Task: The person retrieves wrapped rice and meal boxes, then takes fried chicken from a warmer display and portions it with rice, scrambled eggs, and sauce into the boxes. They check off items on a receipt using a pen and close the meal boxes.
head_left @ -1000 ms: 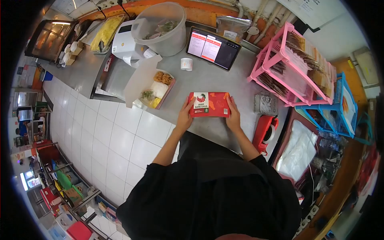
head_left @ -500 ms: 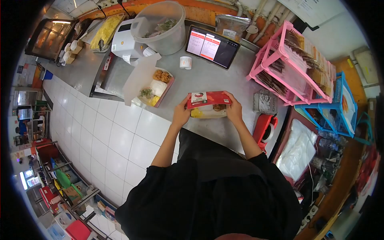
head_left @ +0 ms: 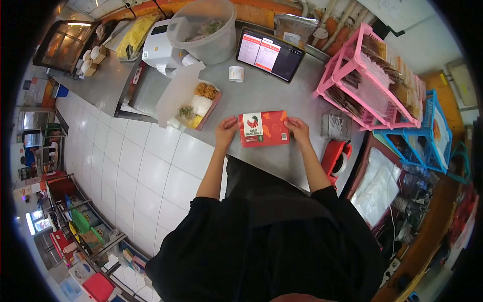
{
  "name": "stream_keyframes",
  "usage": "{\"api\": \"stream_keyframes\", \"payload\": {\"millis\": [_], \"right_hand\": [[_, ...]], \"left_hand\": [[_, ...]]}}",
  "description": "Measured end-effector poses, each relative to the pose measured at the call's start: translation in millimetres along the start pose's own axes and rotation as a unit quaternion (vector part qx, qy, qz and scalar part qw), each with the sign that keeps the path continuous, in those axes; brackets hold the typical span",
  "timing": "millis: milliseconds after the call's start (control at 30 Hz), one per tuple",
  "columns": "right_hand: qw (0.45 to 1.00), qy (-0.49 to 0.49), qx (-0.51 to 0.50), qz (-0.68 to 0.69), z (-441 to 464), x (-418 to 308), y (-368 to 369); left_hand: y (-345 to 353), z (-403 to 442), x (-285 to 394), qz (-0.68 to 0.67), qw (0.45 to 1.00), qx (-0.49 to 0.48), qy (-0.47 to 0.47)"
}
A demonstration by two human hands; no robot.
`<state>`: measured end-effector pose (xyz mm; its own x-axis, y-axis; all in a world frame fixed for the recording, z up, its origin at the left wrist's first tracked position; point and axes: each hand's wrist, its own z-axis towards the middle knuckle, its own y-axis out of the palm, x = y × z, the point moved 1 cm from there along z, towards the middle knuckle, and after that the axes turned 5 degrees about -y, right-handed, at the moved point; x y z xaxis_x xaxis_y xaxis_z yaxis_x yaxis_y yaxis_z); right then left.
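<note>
A red food box (head_left: 264,129) with a white label panel lies on the steel counter in front of me, its lid down. My left hand (head_left: 228,133), fingers curled together, pinches the box's upper left corner. At the upper right corner my right hand (head_left: 299,132) has its fingertips closed on the edge. The food inside is hidden by the lid. To the left stands a second box (head_left: 202,106), open, with fried chicken, rice, greens and something yellow in it.
Behind are a paper roll (head_left: 236,74), a tablet (head_left: 270,53), a clear tub (head_left: 217,43) and a white printer (head_left: 161,48). On the right stand a pink rack (head_left: 329,71), a container of white sticks (head_left: 336,125) and a red tape dispenser (head_left: 335,158). The counter edge (head_left: 271,173) is near me.
Half a second ago the red lid was partly raised and food showed below it; now it is down. Both hands have shifted up slightly, to the upper corners.
</note>
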<state>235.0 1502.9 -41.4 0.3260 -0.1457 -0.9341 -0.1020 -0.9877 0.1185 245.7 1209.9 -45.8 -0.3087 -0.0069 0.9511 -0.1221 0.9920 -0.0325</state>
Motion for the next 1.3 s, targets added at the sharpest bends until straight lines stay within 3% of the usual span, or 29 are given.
{"api": "stream_keyframes", "payload": {"millis": [33, 67, 133, 167, 233, 267, 333, 433, 533, 767, 833, 967, 1067, 1133, 1300], "right_hand": [[1.000, 0.005, -0.005, 0.008, 3.0, 1.9, -3.1], [0.993, -0.032, -0.020, -0.109, 4.0, -6.3, -3.5], [0.935, -0.108, -0.049, -0.334, 5.4, -48.0, 0.3], [0.885, -0.180, -0.129, -0.410, 6.2, -62.9, 6.4], [0.731, -0.309, -0.280, -0.540, 2.5, -85.7, 22.1], [0.699, -0.286, -0.308, -0.578, -4.8, -93.3, 28.1], [0.629, -0.238, -0.362, -0.646, -16.5, -101.6, 37.9], [0.605, -0.292, -0.377, -0.638, -9.1, -96.1, 35.9], [0.645, -0.258, -0.381, -0.610, -8.2, -96.5, 28.2], [0.678, -0.277, -0.283, -0.619, -34.0, -72.4, -3.3], [0.700, -0.292, -0.259, -0.598, -38.4, -59.6, -8.8], [0.703, -0.236, -0.204, -0.639, -70.4, -52.4, -11.4], [0.688, -0.225, -0.136, -0.677, -98.6, -40.6, -13.3], [0.686, -0.199, -0.080, -0.696, -115.7, -41.7, -4.5], [0.720, -0.246, -0.026, -0.648, -123.9, -11.8, -9.2]], "left_hand": [[-4.8, 5.7, -0.4, 0.029, 0.999, -0.014, 0.001], [-7.6, 6.7, 2.4, 0.059, 0.998, -0.028, 0.001], [-4.3, 5.1, 39.8, 0.273, 0.948, -0.054, 0.155], [-0.9, 4.8, 62.6, 0.372, 0.896, -0.064, 0.234], [11.6, -0.2, 92.2, 0.499, 0.801, -0.169, 0.284], [17.9, -4.0, 96.0, 0.556, 0.743, -0.219, 0.302], [28.7, -4.0, 94.8, 0.591, 0.710, -0.251, 0.288], [38.6, 5.0, 92.6, 0.606, 0.686, -0.289, 0.280], [41.6, 14.4, 86.2, 0.605, 0.669, -0.306, 0.304], [68.3, 25.0, 105.7, 0.595, 0.604, -0.427, 0.314], [71.1, 22.1, 100.8, 0.615, 0.587, -0.418, 0.320], [64.6, 16.0, 72.2, 0.563, 0.588, -0.391, 0.429], [80.4, 14.6, 71.1, 0.529, 0.596, -0.421, 0.432], [92.9, 14.7, 75.0, 0.527, 0.576, -0.437, 0.446], [112.1, 10.0, 74.1, 0.524, 0.527, -0.467, 0.479]]}}
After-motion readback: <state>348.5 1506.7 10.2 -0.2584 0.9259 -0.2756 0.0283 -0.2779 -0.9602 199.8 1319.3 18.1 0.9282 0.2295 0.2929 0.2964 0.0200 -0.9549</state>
